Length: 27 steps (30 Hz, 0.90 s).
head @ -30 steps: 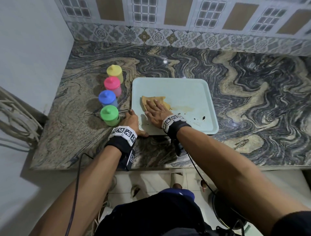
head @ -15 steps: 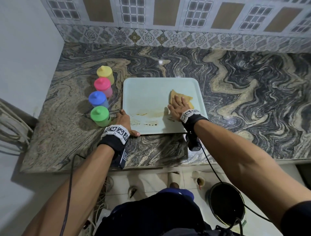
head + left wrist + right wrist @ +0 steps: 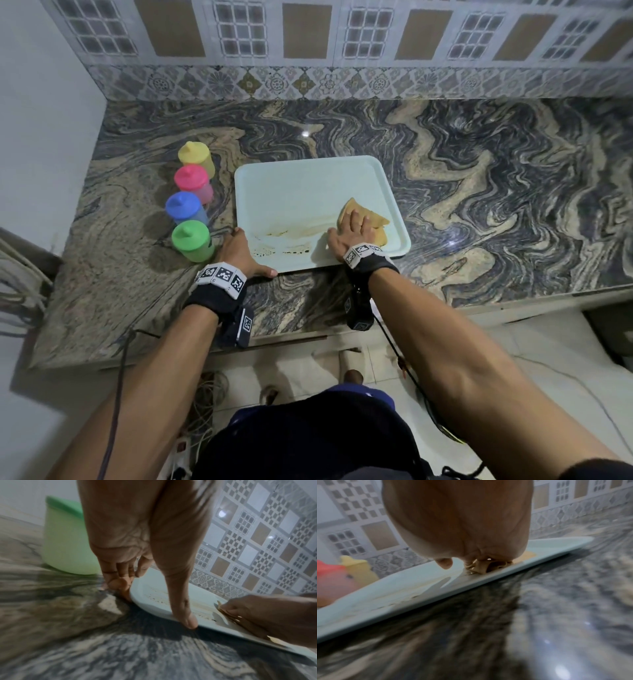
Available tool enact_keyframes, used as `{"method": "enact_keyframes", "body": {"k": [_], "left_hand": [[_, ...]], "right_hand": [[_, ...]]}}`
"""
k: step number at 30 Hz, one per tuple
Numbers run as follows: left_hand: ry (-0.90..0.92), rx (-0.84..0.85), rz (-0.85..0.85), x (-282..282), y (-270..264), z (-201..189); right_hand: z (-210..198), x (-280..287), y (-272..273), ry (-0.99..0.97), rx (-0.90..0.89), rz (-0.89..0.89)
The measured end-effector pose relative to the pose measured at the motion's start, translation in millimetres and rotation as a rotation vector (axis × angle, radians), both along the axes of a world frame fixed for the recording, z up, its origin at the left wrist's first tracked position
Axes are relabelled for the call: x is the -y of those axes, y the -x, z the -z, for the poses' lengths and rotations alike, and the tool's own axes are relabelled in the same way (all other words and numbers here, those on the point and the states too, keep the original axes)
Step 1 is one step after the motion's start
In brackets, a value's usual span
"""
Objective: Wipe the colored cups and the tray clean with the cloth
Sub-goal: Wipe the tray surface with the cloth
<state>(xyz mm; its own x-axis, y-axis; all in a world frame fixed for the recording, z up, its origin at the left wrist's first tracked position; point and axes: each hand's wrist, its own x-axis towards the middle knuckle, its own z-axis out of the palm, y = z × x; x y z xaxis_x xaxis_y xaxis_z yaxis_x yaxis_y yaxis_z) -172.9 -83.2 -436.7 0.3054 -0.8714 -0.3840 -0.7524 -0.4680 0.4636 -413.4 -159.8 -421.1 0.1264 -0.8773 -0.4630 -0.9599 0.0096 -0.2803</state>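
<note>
1. The counter (image 3: 479, 192) is swirled dark and tan stone, set against a tiled wall (image 3: 308, 41).
2. The tray (image 3: 308, 185), pale blue-green, lies flat on the counter, with brown smears and specks along its near part.
3. The right hand (image 3: 354, 233) lies flat on the cloth (image 3: 371, 219), fingers straight, pressing it onto the tray near the near right corner.
4. The left hand (image 3: 239, 250) rests at the tray's near left corner, fingers loosely bent down against the left edge, thumb stretched along the near rim.
5. Four cups stand in a row just left of the tray: green cup (image 3: 192, 241) nearest, then blue cup (image 3: 185, 207), pink cup (image 3: 192, 182), yellow cup (image 3: 196, 158).
</note>
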Motion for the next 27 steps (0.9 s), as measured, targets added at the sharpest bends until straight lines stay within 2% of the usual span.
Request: {"method": "enact_keyframes", "body": {"k": [5, 10, 19, 27], "left_hand": [[0.034, -0.056, 0.049, -8.1, -4.3, -15.3], [0.113, -0.153, -0.001, -9.4, -16.8, 14.2], [0.157, -0.207, 0.002, -7.9, -22.7, 33.4], [0.142, -0.272, -0.062, -12.8, -12.7, 12.0]], "right_hand": [[-3.2, -7.5, -37.7, 0.008, 0.033, -0.093], [-0.5, -9.0, -60.9, 0.023, 0.008, -0.183], [2.8, -20.6, -98.2, 0.064, 0.007, -0.366], [-1.1, -42.2, -110.0, 0.106, 0.025, -0.584]]}}
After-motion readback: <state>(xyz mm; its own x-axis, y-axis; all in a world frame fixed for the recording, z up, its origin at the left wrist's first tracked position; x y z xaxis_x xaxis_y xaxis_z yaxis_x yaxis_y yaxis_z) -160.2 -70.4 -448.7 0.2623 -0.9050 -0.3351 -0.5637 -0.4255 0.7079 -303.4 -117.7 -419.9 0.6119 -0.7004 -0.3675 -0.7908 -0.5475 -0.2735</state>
